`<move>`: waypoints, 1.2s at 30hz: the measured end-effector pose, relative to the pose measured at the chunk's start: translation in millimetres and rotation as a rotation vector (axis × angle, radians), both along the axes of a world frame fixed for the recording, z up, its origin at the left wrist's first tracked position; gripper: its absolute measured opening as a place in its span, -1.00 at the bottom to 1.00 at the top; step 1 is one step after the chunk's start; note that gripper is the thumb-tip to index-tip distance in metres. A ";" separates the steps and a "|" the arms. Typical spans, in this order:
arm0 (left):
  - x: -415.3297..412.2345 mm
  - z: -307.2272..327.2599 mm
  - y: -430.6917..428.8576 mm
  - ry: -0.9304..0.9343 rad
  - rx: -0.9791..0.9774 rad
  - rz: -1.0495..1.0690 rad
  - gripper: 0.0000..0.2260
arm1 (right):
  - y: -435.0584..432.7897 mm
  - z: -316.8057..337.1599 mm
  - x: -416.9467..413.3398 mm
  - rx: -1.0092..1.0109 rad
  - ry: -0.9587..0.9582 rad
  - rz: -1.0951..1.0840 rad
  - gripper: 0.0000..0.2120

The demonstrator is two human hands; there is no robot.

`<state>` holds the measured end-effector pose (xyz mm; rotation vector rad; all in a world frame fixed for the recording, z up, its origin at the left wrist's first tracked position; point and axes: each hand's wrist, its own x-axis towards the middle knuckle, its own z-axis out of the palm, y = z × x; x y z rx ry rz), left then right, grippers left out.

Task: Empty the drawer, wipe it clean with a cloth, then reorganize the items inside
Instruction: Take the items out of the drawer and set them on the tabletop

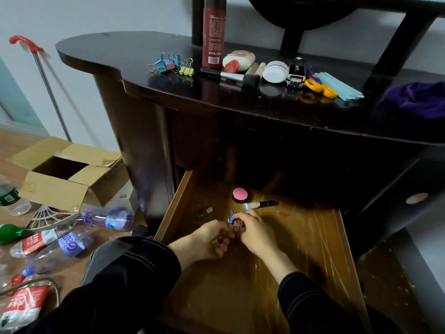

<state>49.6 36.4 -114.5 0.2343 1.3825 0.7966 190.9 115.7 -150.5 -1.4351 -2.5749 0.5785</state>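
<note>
The left hand (207, 242) was curled round small metal clips (215, 242); the right hand (256, 233) pinched blue and pink binder clips (233, 221). Both were inside the open brown wooden drawer (169, 213), near a round pink compact (240, 194) and a black-handled brush (259, 204). A purple cloth (419, 97) lay on the dark desktop (108, 49).

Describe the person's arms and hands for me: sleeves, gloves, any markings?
The left hand and right hand are bare, with no gloves. The left sleeve and right sleeve are long and black, with pale contrast stitching in lines near the cuffs. No watch or bracelet shows at either wrist.
</note>
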 end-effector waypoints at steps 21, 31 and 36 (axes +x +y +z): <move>-1.4 -5.8 1.4 -0.106 0.018 0.035 -0.80 | 8.9 24.5 33.4 -0.286 0.351 -0.248 -0.86; -1.6 -3.0 2.5 -0.244 -0.025 0.089 -0.61 | -25.8 46.1 4.4 -0.561 0.538 0.013 -0.87; -1.2 -3.8 -0.5 -0.159 0.021 -0.067 -0.70 | -10.3 42.9 17.5 -0.455 0.661 -0.247 -0.94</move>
